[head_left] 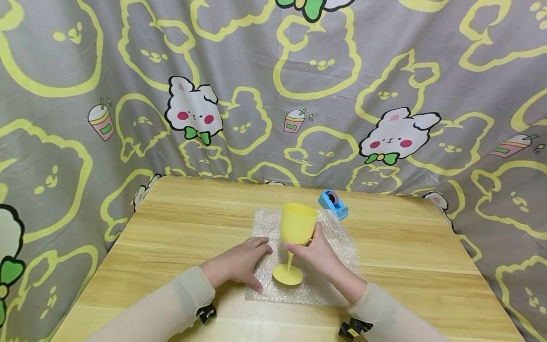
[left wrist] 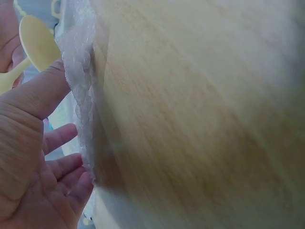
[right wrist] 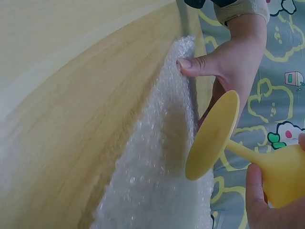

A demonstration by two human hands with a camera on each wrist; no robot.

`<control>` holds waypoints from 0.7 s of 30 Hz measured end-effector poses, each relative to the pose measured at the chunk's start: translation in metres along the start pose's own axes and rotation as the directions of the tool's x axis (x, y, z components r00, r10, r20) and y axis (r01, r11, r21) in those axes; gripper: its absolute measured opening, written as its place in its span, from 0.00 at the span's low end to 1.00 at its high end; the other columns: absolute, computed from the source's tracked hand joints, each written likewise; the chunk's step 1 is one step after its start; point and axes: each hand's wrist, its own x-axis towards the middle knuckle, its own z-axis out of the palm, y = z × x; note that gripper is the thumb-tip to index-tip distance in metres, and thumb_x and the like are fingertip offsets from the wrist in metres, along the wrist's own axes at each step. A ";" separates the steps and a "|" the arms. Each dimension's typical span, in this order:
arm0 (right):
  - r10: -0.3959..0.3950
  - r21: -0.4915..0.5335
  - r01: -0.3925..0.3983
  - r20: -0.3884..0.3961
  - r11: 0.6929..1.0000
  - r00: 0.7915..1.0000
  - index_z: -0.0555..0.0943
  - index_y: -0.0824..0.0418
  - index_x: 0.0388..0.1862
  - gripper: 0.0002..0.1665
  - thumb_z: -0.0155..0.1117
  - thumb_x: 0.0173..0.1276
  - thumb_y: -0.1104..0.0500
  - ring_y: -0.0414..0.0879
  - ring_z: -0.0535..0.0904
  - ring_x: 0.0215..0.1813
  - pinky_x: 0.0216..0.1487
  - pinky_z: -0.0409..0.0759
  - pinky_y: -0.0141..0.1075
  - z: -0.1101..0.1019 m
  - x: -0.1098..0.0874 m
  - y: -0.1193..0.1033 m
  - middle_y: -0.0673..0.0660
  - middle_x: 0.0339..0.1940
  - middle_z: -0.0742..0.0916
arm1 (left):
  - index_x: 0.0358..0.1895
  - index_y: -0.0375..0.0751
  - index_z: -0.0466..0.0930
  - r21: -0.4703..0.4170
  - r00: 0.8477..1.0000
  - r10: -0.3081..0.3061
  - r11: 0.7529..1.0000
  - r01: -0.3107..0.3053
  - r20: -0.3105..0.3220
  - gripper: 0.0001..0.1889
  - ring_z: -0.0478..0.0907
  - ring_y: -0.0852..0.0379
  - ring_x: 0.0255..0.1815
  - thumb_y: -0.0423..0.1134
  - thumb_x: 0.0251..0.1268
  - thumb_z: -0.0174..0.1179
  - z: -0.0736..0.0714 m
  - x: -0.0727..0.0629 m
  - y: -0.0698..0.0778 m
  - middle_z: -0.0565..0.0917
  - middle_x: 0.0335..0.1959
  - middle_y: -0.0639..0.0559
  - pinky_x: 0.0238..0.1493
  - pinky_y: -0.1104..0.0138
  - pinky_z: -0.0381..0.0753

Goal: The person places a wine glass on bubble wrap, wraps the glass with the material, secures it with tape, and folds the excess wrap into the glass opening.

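Observation:
A yellow goblet point(head_left: 298, 225) with a thin stem and round foot is in my right hand point(head_left: 318, 254), whose thumb and fingers grip the lower part of its bowl. In the right wrist view the goblet's foot point(right wrist: 212, 138) is tilted and appears raised over a sheet of bubble wrap point(head_left: 326, 287). The wrap lies flat on the table beneath both hands. At the wrap's left edge rests my left hand point(head_left: 241, 263), thumb and fingers spread apart. The left wrist view has the left thumb point(left wrist: 40, 93) touching the wrap's edge, with the other fingers loosely bent.
A blue tape dispenser point(head_left: 333, 203) stands behind the wrap's far right corner. The wooden table point(head_left: 188, 209) extends on both sides of the wrap. A grey curtain point(head_left: 256, 61) with cartoon prints hangs behind and beside the table.

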 end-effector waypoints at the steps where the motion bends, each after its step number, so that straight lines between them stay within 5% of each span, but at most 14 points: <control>1: 0.005 0.011 -0.005 0.003 1.000 1.000 0.57 0.63 0.68 0.49 0.79 0.58 0.57 0.53 0.79 0.51 0.48 0.84 0.44 0.001 0.001 0.000 0.65 0.56 0.75 | 0.68 0.43 0.70 -0.004 1.000 -0.003 1.000 0.003 0.001 0.54 0.58 0.43 0.76 0.62 0.33 0.80 0.000 0.000 0.000 0.61 0.76 0.41 0.73 0.52 0.63; 21: 0.055 0.093 -0.061 0.063 0.994 0.997 0.57 0.66 0.68 0.47 0.77 0.60 0.58 0.51 0.81 0.47 0.45 0.86 0.50 0.015 0.017 0.004 0.66 0.55 0.76 | 0.65 0.41 0.70 -0.023 1.000 -0.007 1.000 0.007 -0.005 0.52 0.57 0.43 0.77 0.61 0.33 0.81 0.000 0.000 0.000 0.62 0.76 0.39 0.75 0.53 0.59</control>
